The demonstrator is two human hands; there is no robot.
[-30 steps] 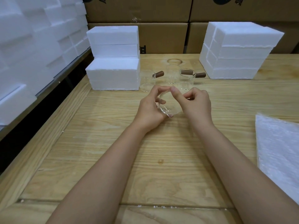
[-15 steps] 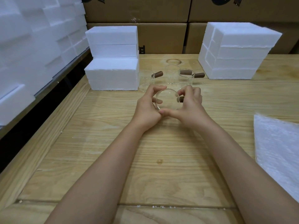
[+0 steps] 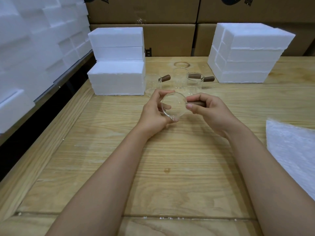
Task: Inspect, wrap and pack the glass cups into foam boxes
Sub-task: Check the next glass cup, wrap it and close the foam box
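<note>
Head view: both hands hold one glass cup (image 3: 173, 106) over the wooden counter (image 3: 153, 167), a little toward twelve o'clock from the middle of the view. The cup is tipped so that its open mouth faces the camera, with a small pouring lip at its six o'clock. The left hand (image 3: 154, 114) grips the glass wall at the cup's nine o'clock, thumb and fingers curled round it. The right hand (image 3: 209, 113) pinches the brown wooden handle (image 3: 197, 104), which sticks out at the cup's three o'clock.

At twelve o'clock from the held cup, three more glass cups (image 3: 180, 78) stand upright on the counter close together; dark handles show on at least two of them. At ten o'clock sits a stack of white foam boxes (image 3: 117, 65), and at two o'clock a second, larger stack of foam boxes (image 3: 245, 53). A white foam wrap sheet (image 3: 293, 150) lies on the counter at four o'clock, near the right forearm. Cardboard cartons (image 3: 170, 36) line the back, and more white foam blocks (image 3: 34, 40) fill the nine o'clock side.
</note>
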